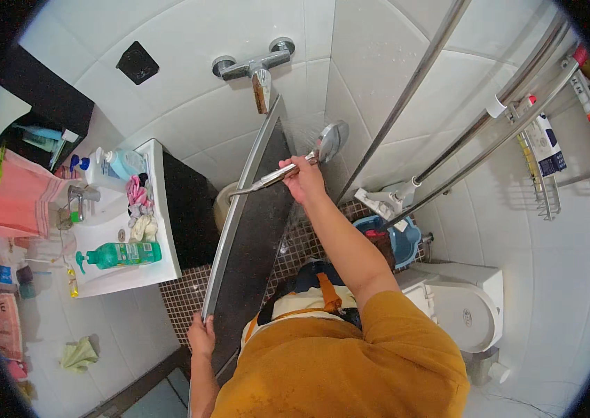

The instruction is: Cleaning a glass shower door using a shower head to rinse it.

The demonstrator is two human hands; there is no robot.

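Note:
My right hand (pixel 304 182) is closed round the chrome handle of a handheld shower head (pixel 334 141). Its round head points toward the far wall, and fine water spray shows beside it. The handle's lower end reaches across the top of a tall, dark screen panel (pixel 249 258) with a silver metal frame. The panel stands tilted in front of me, its far end near the wall tap (pixel 260 80). At the panel's near left edge my left hand (pixel 201 337) grips the frame, fingers wrapped round it.
On the left a white washbasin (pixel 114 279) carries a green pump bottle (pixel 121 256), cloths and other bottles. To the right stand a toilet (pixel 465 317) and a blue basin (pixel 406 244). Metal poles (pixel 413 90) slant across the upper right, near a wire rack (pixel 545 195).

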